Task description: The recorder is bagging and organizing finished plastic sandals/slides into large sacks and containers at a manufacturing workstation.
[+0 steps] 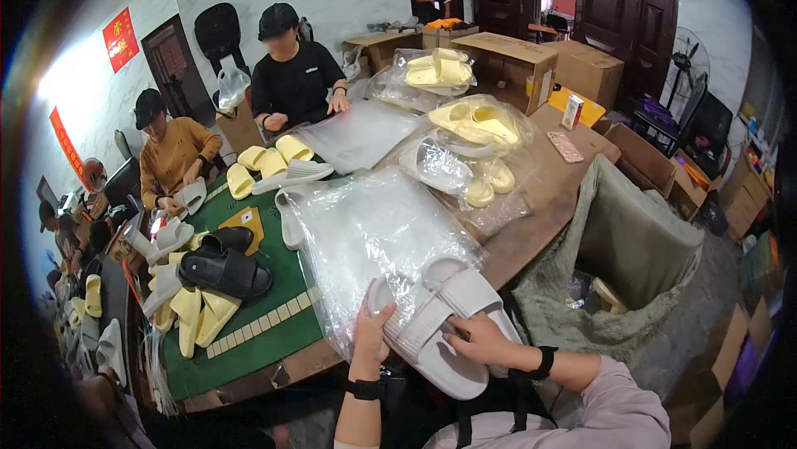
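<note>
Fingers of right hand (pixel 486 343): bent, closed together on the rear edge of one strap, pair of grey slippers (pixel 452 366). Left hand (pixel 371 337): thumb and fingers against the same slipper's outer side; whether clamped, cannot tell. Slippers: side by side, near right corner of table (pixel 540 229), heels past the edge. Clear plastic bags (pixel 374 225): flat, meeting the toes; whether over or under them, cannot tell. Green mat (pixel 282 333): along the left part, bearing black slippers (pixel 228 273) atop yellow slippers (pixel 189 316). Bagged yellow slippers (pixel 490 127): toward the right edge. Pink phone (pixel 564 147): near far right corner. Grey-green sack (pixel 548 300): beyond right edge, mouth open.
</note>
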Demonstrator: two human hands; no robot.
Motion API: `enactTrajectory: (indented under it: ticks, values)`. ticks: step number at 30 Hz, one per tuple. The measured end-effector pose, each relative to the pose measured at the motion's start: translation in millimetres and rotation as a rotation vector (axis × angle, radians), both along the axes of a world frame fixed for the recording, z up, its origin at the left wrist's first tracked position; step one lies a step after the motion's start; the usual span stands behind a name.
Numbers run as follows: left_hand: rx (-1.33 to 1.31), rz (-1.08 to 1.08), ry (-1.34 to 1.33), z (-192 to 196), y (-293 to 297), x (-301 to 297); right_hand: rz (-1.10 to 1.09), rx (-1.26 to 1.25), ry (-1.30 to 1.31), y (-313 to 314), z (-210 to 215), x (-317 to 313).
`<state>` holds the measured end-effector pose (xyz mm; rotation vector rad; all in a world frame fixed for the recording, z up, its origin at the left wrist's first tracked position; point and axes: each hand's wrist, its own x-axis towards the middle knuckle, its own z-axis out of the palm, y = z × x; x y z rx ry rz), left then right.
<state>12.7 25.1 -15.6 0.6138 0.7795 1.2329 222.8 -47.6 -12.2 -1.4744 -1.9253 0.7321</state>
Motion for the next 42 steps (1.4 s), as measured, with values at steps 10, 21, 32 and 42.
enactTrajectory:
  ticks: [10, 21, 32, 42]
  values:
    - [-0.039, 0.500, 0.570, -14, -6, 4, -0.010, -0.011, -0.090, 10, 0, -4]
    - [0.766, -0.084, 1.414, 23, -18, -3, 0.137, 0.337, -0.120, 15, -3, -5]
    - [0.844, 0.040, 1.209, 28, -13, -9, 0.084, 0.193, -0.038, 8, 9, 27]
    - [0.681, 0.289, 1.462, 2, -2, -22, 0.066, 0.078, 0.216, 3, 10, 38]
